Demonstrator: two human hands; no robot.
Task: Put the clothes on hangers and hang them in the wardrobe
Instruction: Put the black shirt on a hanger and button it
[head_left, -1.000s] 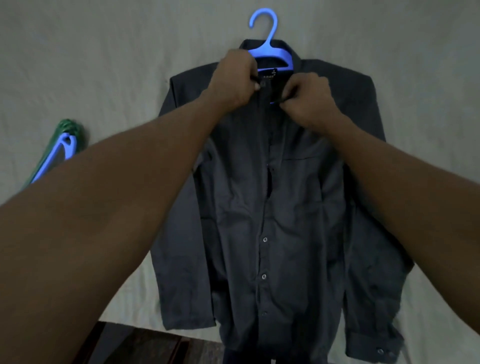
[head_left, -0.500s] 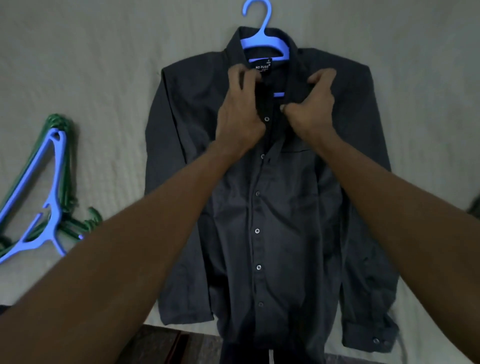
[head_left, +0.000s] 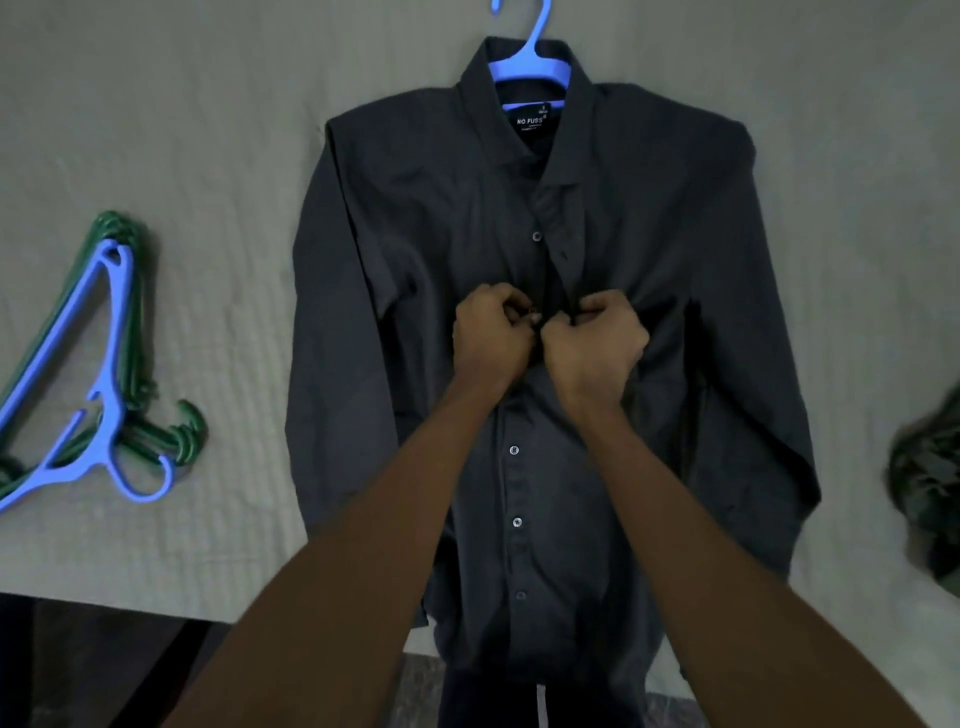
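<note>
Both hands pinch the front of a dark shirt (head_left: 415, 218) at mid-chest. Left hand (head_left: 493, 338) grips the button edge, fingers curled tight around the cloth. Right hand (head_left: 595, 340) grips the buttonhole edge the same way. The two fists sit knuckle to knuckle, almost touching, drawing the two edges together over one button, which is hidden between them. This looks like the fastening of a button, so the shirt will stay on its hanger once lifted.

The shirt lies flat, front up, on a pale sheet (head_left: 208, 104) that covers what seems to be a bed. Its collar points away from the person, its hem hangs over the near edge. A blue hanger (head_left: 530, 65) already sits inside the collar, with its hook sticking out past the top, ready to be caught on a rail. One button above the hands appears open; those below appear closed.

To the left, well apart from the shirt, lies a pile of spare hangers (head_left: 104, 374), one blue on top of several green, kept within reach. At the far right edge a bunched camouflage garment (head_left: 930, 483) waits on the sheet.

No wardrobe is in view, so the hanging step is judged still to come.
</note>
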